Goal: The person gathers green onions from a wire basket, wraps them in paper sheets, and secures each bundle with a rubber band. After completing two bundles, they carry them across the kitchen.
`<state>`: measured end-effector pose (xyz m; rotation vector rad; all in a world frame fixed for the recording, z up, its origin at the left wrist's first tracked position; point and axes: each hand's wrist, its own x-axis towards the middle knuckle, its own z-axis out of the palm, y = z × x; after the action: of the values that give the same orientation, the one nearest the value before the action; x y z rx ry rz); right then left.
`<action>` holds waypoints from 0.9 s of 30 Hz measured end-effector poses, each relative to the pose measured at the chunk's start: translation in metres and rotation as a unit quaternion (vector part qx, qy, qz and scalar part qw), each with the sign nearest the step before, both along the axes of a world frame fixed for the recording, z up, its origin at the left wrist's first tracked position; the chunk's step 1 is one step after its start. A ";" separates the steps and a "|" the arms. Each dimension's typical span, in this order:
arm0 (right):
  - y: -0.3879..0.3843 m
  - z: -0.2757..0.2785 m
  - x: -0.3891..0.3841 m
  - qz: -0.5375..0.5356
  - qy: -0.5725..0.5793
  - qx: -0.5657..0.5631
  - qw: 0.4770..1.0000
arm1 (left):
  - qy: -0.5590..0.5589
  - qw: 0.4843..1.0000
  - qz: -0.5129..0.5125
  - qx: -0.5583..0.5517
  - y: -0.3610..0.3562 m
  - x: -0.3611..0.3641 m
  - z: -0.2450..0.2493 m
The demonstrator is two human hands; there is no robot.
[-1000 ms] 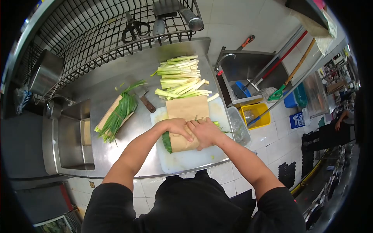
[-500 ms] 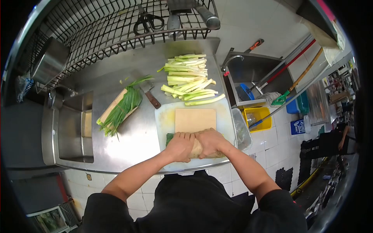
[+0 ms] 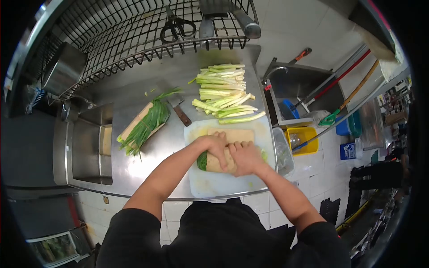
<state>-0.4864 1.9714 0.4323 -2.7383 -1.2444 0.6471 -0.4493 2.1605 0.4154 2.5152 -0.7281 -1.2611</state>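
On the white cutting board [image 3: 210,185] lies a roll of brown paper [image 3: 215,163] with green leaves showing at its left end. Both of my hands press on this roll side by side. My left hand [image 3: 216,147] is wrapped over its upper middle, and my right hand [image 3: 245,157] grips it just to the right, fingers curled over the top. A flat part of the brown paper [image 3: 243,134] extends beyond the roll. Pale green stalks [image 3: 223,91] lie in a pile behind the board. A cleaver with a wooden handle [image 3: 182,116] rests left of them.
Another bundle of green leaves [image 3: 149,125] on brown paper lies on the steel counter [image 3: 134,172]. A sink [image 3: 91,147] is at the left, and a wire rack [image 3: 147,40] with scissors above. At the right are a yellow bin [image 3: 308,133], a second sink and a person in dark clothes [image 3: 380,174].
My hands and the roll have moved away from my body, up the board. The roll now covers more of the paper, and less flat paper shows. The camera view has shifted slightly.
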 end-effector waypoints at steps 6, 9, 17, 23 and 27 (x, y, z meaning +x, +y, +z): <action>0.002 0.000 0.062 0.008 0.258 0.087 0.962 | -0.142 0.989 0.049 -0.009 -0.009 -0.032 0.019; 0.011 0.003 0.073 0.004 0.166 0.006 0.986 | -0.049 0.996 0.063 -0.035 -0.002 -0.009 0.021; 0.011 -0.011 0.105 -0.074 0.204 0.040 0.975 | -0.084 0.993 0.073 -0.045 0.011 0.029 0.006; 0.007 -0.008 0.098 -0.037 0.145 0.002 0.989 | -0.132 0.985 0.083 -0.069 0.007 0.021 0.010; 0.006 -0.007 0.083 0.012 0.149 0.036 0.988 | -0.102 0.988 0.101 -0.059 0.003 0.003 0.019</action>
<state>-0.4037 1.9771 0.4253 -2.4558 -1.2041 0.9521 -0.4460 2.1634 0.4343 2.5686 -0.5531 -0.8775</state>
